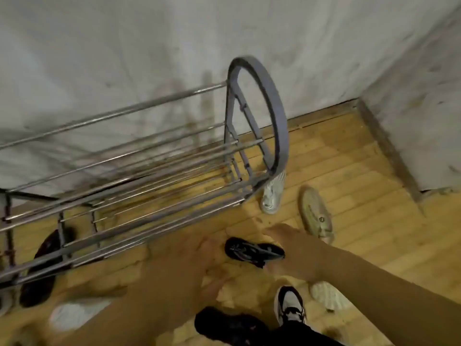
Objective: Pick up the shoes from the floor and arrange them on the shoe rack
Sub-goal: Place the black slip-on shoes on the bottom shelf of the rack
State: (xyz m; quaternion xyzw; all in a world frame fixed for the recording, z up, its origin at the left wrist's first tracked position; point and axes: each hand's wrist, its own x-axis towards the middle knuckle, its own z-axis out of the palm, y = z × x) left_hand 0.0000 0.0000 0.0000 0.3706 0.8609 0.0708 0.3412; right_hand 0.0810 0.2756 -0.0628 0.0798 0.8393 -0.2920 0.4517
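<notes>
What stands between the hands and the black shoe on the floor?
Nothing visible. The black shoe with pale markings lies on the wooden floor between the blurred left hand and the right hand, with only bare floor around it.

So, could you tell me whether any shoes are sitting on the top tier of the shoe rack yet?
No, the top bars of the shoe rack are bare, while the black shoe between both hands lies on the floor.
</notes>
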